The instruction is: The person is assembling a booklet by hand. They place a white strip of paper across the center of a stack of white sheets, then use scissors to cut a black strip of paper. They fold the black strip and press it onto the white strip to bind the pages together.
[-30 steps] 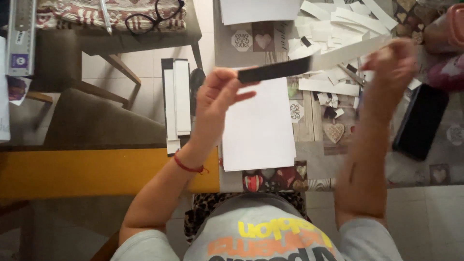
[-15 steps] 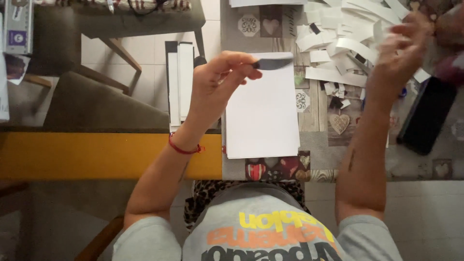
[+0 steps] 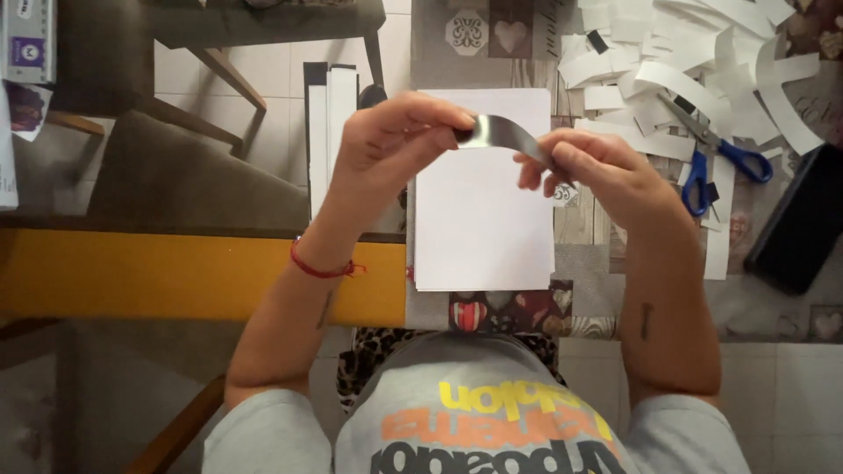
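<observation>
Both hands hold one short dark glossy strip (image 3: 507, 133) above a white sheet of paper (image 3: 482, 211). My left hand (image 3: 392, 145) pinches the strip's left end between thumb and fingers. My right hand (image 3: 587, 168) pinches its right end. The strip bends slightly between the two hands. The white sheet lies flat on the patterned tablecloth (image 3: 527, 312), close to the table's near edge.
A heap of cut white paper strips (image 3: 667, 61) covers the far right of the table, with blue-handled scissors (image 3: 713, 154) on it. A black flat case (image 3: 803, 219) lies at the right. Long white and black strips (image 3: 332, 123) lie left of the sheet. Chairs stand at the left.
My right hand came in from the far right pile to the strip's right end. The strip, long and stretched out before, now looks short between both hands over the sheet.
</observation>
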